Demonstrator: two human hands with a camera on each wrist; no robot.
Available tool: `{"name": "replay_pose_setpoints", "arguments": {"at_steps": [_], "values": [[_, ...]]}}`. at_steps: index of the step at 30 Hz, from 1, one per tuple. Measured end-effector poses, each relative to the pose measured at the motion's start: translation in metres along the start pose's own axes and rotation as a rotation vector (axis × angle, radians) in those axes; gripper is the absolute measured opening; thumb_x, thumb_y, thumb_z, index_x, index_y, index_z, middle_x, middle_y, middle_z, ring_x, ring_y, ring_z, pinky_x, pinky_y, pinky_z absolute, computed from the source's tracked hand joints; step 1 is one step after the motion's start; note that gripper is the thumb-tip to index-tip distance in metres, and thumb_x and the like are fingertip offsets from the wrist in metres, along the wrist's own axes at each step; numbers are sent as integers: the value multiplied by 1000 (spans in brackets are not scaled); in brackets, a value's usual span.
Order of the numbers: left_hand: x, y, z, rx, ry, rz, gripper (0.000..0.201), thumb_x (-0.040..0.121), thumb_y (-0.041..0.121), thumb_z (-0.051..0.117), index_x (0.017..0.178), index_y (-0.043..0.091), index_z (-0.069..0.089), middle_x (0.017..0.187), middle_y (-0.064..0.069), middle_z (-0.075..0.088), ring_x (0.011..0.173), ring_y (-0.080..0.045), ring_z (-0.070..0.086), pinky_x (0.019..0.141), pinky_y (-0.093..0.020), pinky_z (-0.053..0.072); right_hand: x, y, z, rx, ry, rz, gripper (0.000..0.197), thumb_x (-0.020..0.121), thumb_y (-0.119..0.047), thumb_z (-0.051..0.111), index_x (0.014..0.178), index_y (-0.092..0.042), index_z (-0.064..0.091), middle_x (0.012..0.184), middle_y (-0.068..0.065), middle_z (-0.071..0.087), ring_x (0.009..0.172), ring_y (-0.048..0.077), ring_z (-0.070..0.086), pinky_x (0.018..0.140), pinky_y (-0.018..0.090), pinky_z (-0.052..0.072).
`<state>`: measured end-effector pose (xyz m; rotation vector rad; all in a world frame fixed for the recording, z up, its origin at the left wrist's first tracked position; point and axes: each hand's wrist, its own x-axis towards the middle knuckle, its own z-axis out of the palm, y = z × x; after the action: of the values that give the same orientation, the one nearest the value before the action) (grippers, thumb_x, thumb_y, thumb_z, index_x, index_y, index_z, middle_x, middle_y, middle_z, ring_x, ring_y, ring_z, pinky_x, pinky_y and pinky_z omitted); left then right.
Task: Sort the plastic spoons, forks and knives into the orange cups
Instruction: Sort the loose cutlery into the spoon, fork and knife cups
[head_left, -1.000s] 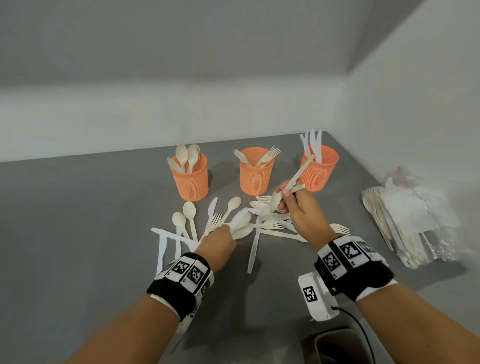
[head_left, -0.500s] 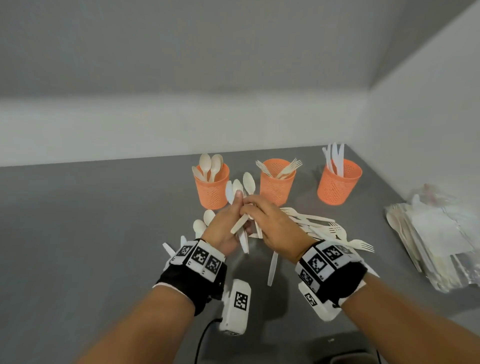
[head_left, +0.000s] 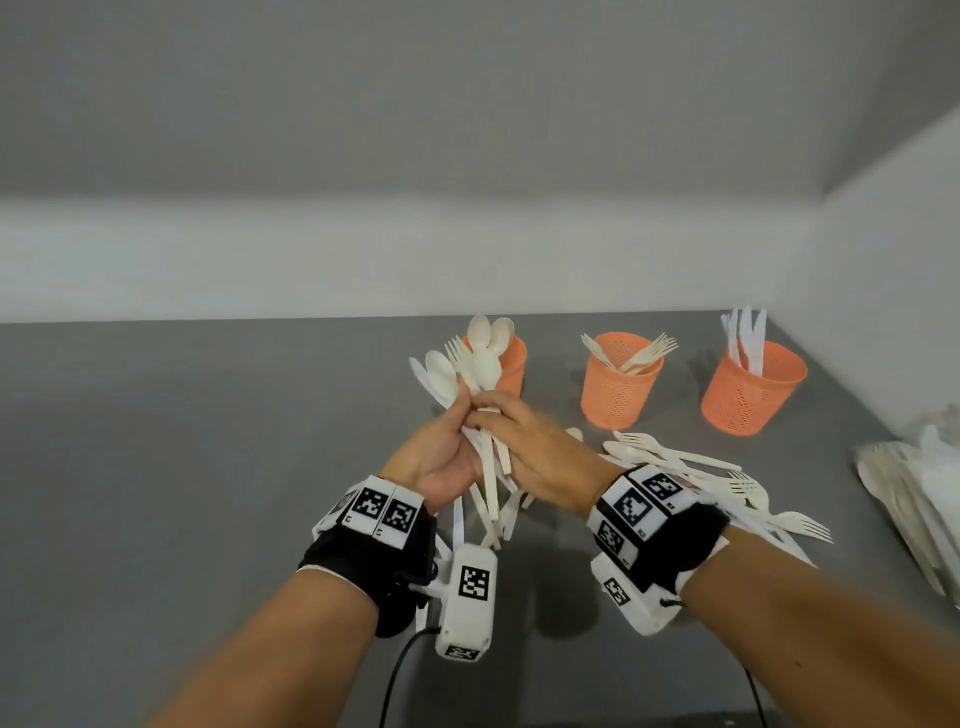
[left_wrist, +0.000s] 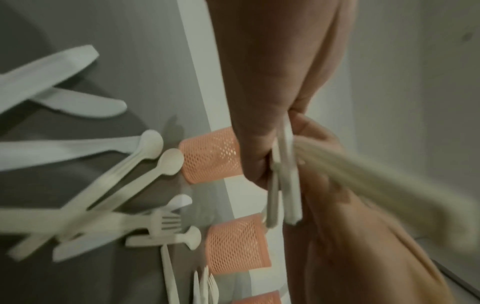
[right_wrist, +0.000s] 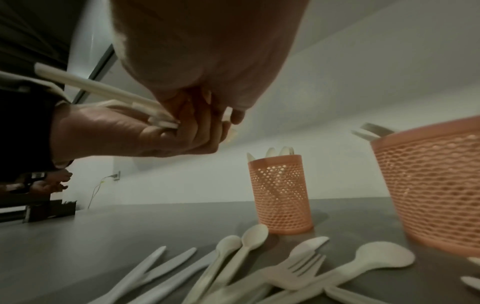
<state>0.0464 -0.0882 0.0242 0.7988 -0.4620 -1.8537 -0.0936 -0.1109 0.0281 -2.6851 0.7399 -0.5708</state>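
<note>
Both hands hold one bundle of white plastic cutlery (head_left: 480, 374) raised above the grey table (head_left: 208, 467), in front of the left orange cup (head_left: 514, 364). The bundle mixes spoons, a fork and a knife, heads up. My left hand (head_left: 460, 415) grips the handles from the left. My right hand (head_left: 493, 410) curls over them from the right. The left wrist view shows the handles (left_wrist: 284, 174) pinched under my fingers. The middle cup (head_left: 618, 387) holds forks, the right cup (head_left: 748, 389) knives. Loose cutlery (head_left: 696, 467) lies below the cups.
A clear bag of spare cutlery (head_left: 914, 499) lies at the right edge by the white wall. More loose spoons, forks and knives (right_wrist: 259, 271) spread under my hands. A low white wall runs behind the cups.
My right hand left the knife cup and joined my left hand. Together they gathered spoons and other pieces into a bundle, now raised in front of the spoon cup.
</note>
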Motion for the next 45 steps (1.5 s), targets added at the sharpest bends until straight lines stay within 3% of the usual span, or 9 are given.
{"name": "replay_pose_setpoints", "arguments": {"at_steps": [4, 9, 12, 15, 17, 23, 29, 38, 45], "values": [[-6, 19, -12, 51, -18, -6, 46, 99, 35, 32, 121, 1, 53, 110, -16, 63, 103, -23, 62, 96, -36, 48, 11, -6, 11, 19, -23, 11, 57, 77, -20, 31, 131, -5, 45, 131, 15, 49, 120, 25, 42, 107, 32, 25], [-8, 26, -26, 66, -15, 36, 18, 94, 16, 40, 95, 6, 56, 67, -1, 54, 53, -6, 53, 53, -20, 49, 26, -16, 4, 386, -12, 164, 50, 69, -6, 33, 119, -4, 35, 101, 6, 49, 96, 18, 53, 85, 22, 43], [-12, 27, -33, 124, -61, 35, 15, 93, 11, 40, 92, 6, 54, 58, 1, 50, 47, -7, 51, 55, -20, 51, 31, -16, 3, 474, 22, 209, 56, 71, 9, 36, 124, -12, 36, 115, 0, 48, 111, 12, 55, 97, 22, 43], [-15, 32, -41, 207, 3, 106, 16, 95, 6, 40, 94, 6, 55, 62, 1, 51, 47, -6, 48, 52, -20, 50, 35, -14, 5, 403, 223, 213, 51, 76, 12, 37, 122, -10, 43, 110, -1, 49, 92, -7, 49, 80, 2, 37], [-19, 37, -49, 244, 77, 176, 16, 95, 3, 41, 94, 8, 56, 66, 3, 56, 46, -6, 48, 50, -20, 49, 32, -12, 13, 376, 321, 261, 36, 82, 5, 40, 114, -7, 50, 98, 5, 52, 76, 2, 47, 71, 6, 39], [-37, 53, -66, 308, 180, 226, 13, 93, 5, 44, 88, 10, 55, 61, 4, 56, 41, -7, 43, 48, -20, 46, 23, -28, 76, 19, -481, 512, 26, 88, -32, 57, 79, -8, 54, 83, 9, 56, 77, 21, 54, 70, 33, 45], [-49, 53, -73, 368, 211, 248, 15, 96, 23, 48, 93, 12, 57, 51, 8, 40, 40, -5, 37, 46, -18, 41, 36, -47, 86, -208, -517, 522, 37, 91, -13, 47, 127, -3, 44, 116, 17, 59, 107, 33, 57, 85, 39, 46], [-60, 53, -79, 373, 251, 250, 16, 95, 25, 48, 89, 13, 56, 48, 9, 39, 38, -4, 36, 44, -17, 40, 40, -43, 69, -331, -449, 235, 26, 92, -3, 39, 106, -11, 59, 112, 11, 52, 110, 29, 44, 72, 34, 32], [-65, 47, -79, 413, 248, 226, 14, 96, 22, 49, 89, 13, 57, 50, 8, 40, 40, -4, 36, 46, -18, 41, 15, -27, 64, -223, -175, 854, 35, 96, -29, 41, 118, -3, 49, 124, 14, 49, 116, 31, 50, 87, 38, 45]]}}
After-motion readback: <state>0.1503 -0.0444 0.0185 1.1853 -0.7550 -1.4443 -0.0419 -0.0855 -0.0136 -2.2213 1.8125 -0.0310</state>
